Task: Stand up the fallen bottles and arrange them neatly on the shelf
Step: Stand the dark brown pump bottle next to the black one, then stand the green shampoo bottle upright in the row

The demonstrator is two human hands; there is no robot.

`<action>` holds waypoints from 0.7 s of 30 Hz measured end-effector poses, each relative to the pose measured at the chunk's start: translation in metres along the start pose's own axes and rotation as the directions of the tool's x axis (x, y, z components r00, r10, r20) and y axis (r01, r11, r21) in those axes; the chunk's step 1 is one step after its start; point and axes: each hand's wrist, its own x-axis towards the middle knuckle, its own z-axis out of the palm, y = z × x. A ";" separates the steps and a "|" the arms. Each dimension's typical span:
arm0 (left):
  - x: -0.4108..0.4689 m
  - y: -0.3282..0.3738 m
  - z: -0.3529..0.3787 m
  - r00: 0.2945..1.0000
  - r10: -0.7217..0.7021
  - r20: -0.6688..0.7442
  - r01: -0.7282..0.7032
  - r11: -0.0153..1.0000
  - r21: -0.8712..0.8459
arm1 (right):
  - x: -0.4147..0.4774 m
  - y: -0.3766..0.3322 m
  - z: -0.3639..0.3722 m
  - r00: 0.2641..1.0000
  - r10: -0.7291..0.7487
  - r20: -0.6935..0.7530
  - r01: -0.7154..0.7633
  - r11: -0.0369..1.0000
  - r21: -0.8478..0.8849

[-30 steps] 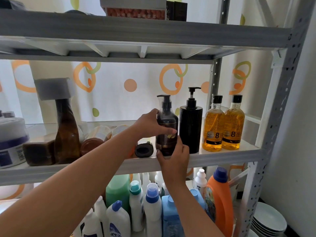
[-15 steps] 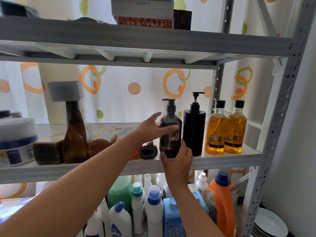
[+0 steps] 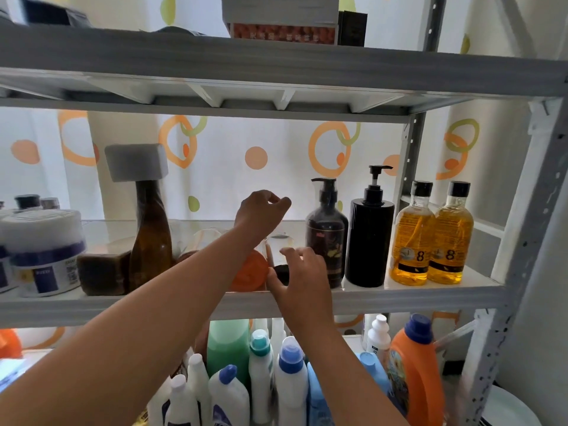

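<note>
A dark brown pump bottle (image 3: 327,241) stands upright on the middle shelf (image 3: 399,299), touching nothing but the black pump bottle (image 3: 368,241) beside it. Two yellow bottles (image 3: 430,241) stand at the right end. Left of the brown bottle, a bottle with a dark cap (image 3: 281,272) lies on its side, next to an orange-bodied one (image 3: 250,270) half hidden by my left arm. My left hand (image 3: 261,210) hovers above them, loosely curled and holding nothing. My right hand (image 3: 299,272) has its fingers spread just in front of the dark cap.
A tall brown bottle with a grey block cap (image 3: 150,235), a brown block (image 3: 103,272) and a white jar (image 3: 46,250) fill the shelf's left part. Detergent bottles (image 3: 261,373) crowd the shelf below. Boxes (image 3: 282,23) sit on the top shelf.
Both hands have let go of the dark brown pump bottle, which now stands on its own. They have moved left toward the lying bottles.
</note>
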 end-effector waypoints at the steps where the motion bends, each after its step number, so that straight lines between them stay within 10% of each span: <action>1: 0.005 0.001 0.000 1.000 0.005 0.020 -0.005 1.000 0.011 | 0.000 -0.001 0.001 0.999 -0.007 0.044 0.007 1.000 -0.011; 21: 0.024 -0.029 0.015 0.995 0.000 0.103 -0.020 0.982 0.186 | -0.008 0.001 0.025 0.999 -0.017 -0.048 0.010 0.991 -0.130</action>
